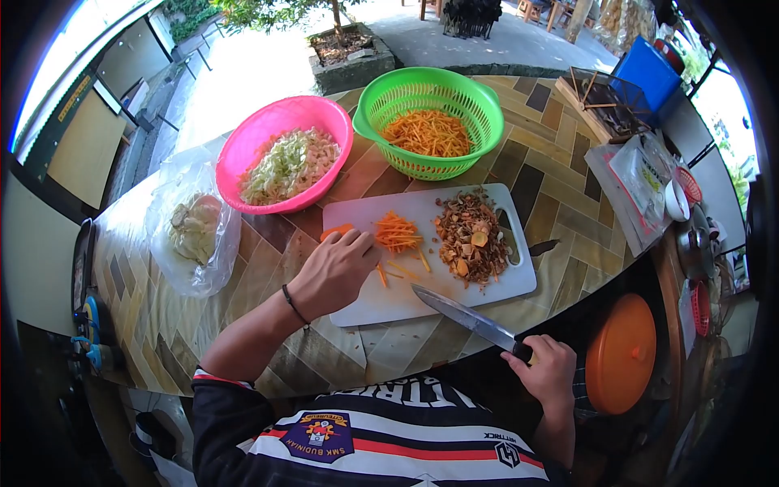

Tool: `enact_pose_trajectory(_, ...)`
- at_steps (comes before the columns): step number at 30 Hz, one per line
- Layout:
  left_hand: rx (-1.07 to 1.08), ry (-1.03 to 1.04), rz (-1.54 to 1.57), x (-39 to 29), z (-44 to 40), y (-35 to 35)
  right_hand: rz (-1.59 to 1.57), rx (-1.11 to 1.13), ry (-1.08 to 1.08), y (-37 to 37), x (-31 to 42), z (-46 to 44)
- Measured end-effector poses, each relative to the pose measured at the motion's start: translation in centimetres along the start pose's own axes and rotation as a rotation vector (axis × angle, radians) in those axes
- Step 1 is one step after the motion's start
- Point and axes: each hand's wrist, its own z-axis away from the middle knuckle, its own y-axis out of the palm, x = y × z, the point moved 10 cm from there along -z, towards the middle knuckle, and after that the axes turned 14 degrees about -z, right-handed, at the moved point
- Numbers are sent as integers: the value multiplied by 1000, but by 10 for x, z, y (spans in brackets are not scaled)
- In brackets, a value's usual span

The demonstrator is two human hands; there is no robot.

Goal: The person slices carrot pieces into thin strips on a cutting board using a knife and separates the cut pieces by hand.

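Steadying the orange carrot piece [335, 230] near the far left corner of the cutting board [377, 307] seems to fall to the left hand [331, 276]. Its fingers are bent and bunched together over the piece; whether it is pinched between thumb and finger or only pressed down cannot be told. For clean cuts, the fingertips are best kept curled back, with the knuckles offered to the blade as a guide.

The knife [464, 315] is gripped by the right hand [548, 369], its fingers wrapped around the dark handle. The blade slants across the near edge of the cutting board, its tip well apart from the carrot piece. Control would be helped if the blade were brought square to the carrot and drawn in short, even strokes.

Beside the left hand, cut carrot strips [398, 233] are piled toward the far edge, with a few loose ones nearer the middle; these are best kept out from under the blade. A heap of brown chopped bits [471, 239] is held by the right half, near the handle slot, and should be kept apart from the strips.

Toward the worktop's [280, 333] far edge, shredded carrot is held in a green basket [492, 134] and pale shreds in a pink basket [284, 204]. A plastic bag [172, 256] is set toward the left edge.
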Motion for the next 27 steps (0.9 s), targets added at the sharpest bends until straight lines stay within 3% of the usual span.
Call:
enact_pose_trajectory(5,174,22,36,-3,32,22,-160,78,49,9,3,-2)
enact_pose_trajectory(12,123,-45,238,9,31,31,-314,250,73,26,18,-6)
enact_pose_trajectory(21,248,-141,345,19,24,38,-315,261,131,32,12,0)
enact_pose_trajectory(24,218,-171,350,19,26,29,-335,299,162,35,13,2)
enact_pose_trajectory(27,45,-170,275,14,40,7,-361,345,193,40,14,5)
